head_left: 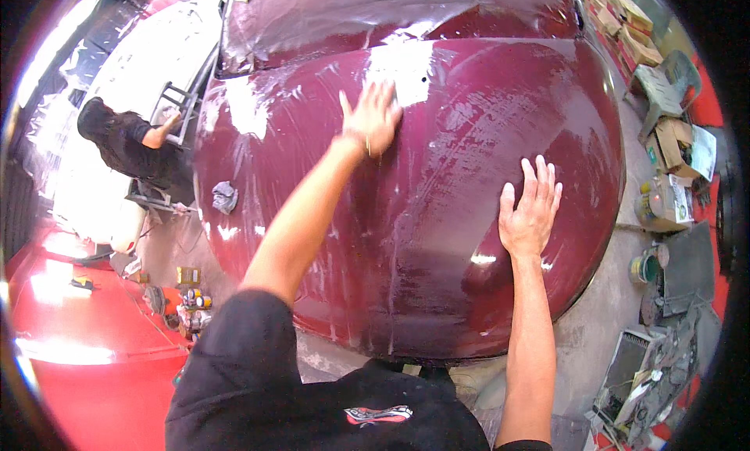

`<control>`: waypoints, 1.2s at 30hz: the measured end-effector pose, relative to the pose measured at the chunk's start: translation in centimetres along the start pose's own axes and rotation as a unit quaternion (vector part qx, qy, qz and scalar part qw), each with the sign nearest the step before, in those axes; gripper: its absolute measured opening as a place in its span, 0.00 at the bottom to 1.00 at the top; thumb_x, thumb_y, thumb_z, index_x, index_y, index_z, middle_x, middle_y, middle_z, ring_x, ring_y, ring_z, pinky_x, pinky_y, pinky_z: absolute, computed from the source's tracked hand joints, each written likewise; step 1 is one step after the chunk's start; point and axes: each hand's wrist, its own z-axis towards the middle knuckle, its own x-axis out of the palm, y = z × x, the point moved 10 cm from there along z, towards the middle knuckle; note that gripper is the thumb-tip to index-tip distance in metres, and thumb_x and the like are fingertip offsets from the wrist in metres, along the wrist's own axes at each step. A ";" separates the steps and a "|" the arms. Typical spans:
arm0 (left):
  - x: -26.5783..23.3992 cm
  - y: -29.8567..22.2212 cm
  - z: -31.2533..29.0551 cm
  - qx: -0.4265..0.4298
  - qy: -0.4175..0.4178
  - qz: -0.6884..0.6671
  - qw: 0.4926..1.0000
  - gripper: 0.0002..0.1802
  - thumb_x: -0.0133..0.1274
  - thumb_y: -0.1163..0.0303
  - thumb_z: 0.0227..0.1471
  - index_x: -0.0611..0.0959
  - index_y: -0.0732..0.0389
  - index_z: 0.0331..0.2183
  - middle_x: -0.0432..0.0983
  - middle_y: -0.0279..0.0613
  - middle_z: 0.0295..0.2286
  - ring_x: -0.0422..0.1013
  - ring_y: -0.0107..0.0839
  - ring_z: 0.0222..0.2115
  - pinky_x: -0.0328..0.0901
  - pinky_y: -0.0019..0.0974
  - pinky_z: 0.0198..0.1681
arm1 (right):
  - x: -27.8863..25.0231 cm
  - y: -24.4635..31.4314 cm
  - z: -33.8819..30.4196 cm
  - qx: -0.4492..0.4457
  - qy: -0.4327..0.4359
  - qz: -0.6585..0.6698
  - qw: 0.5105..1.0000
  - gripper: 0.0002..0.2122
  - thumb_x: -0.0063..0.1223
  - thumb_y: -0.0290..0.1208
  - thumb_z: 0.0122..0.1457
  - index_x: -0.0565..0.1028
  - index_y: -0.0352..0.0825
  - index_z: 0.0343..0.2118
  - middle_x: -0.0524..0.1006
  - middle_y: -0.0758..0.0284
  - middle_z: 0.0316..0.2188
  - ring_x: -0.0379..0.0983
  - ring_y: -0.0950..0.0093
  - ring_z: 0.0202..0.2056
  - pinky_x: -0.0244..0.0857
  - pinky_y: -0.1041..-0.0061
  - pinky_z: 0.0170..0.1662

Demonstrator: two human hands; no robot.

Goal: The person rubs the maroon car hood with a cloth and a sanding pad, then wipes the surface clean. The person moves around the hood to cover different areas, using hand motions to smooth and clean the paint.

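Observation:
A wide, dark red car hood [461, 271] spreads out before me, wet and streaked, with whitish smears over parts of it. My left hand [373, 121] is stretched far forward, palm down and fingers out, near the hood's upper middle beside a bright glare patch. Further right and nearer to me, my right hand [530, 209] lies flat with its fingers spread against the hood. Nothing shows in either hand, though what is under the palms is hidden. A crumpled grey cloth [225, 197] rests on the hood's left side.
Plastic sheeting [328, 17] covers the windshield. At left, a person in black [129, 142] works beside a white car; a glossy red car body [101, 357] stands nearer. Along the right are a grey plastic chair [660, 92], cardboard boxes [670, 146], buckets [644, 268] and a radiator [623, 365].

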 end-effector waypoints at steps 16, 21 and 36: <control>1.3 -9.2 -4.7 0.059 -0.028 -0.005 0.998 0.39 0.28 0.47 0.74 0.51 0.54 0.77 0.42 0.39 0.78 0.36 0.41 0.78 0.27 0.77 0.74 | -0.2 -1.1 0.1 0.004 -0.002 -0.013 1.000 0.28 0.54 0.41 0.69 0.67 0.40 0.69 0.63 0.59 0.73 0.53 0.55 0.76 0.44 0.45 0.77; -2.3 -3.5 9.8 -0.039 -0.012 -0.043 0.998 0.40 0.29 0.43 0.73 0.52 0.49 0.77 0.38 0.31 0.78 0.36 0.38 0.78 0.31 0.76 0.75 | 0.0 0.8 0.5 -0.011 0.004 0.013 1.000 0.28 0.55 0.40 0.68 0.67 0.41 0.69 0.63 0.59 0.73 0.53 0.55 0.76 0.44 0.45 0.78; 0.5 1.9 -1.6 -0.020 0.037 0.016 0.999 0.37 0.25 0.49 0.76 0.44 0.48 0.78 0.31 0.32 0.78 0.30 0.38 0.78 0.29 0.79 0.74 | -0.5 -0.3 0.3 -0.012 0.005 -0.011 1.000 0.27 0.53 0.39 0.69 0.66 0.40 0.70 0.62 0.58 0.74 0.54 0.54 0.75 0.45 0.44 0.77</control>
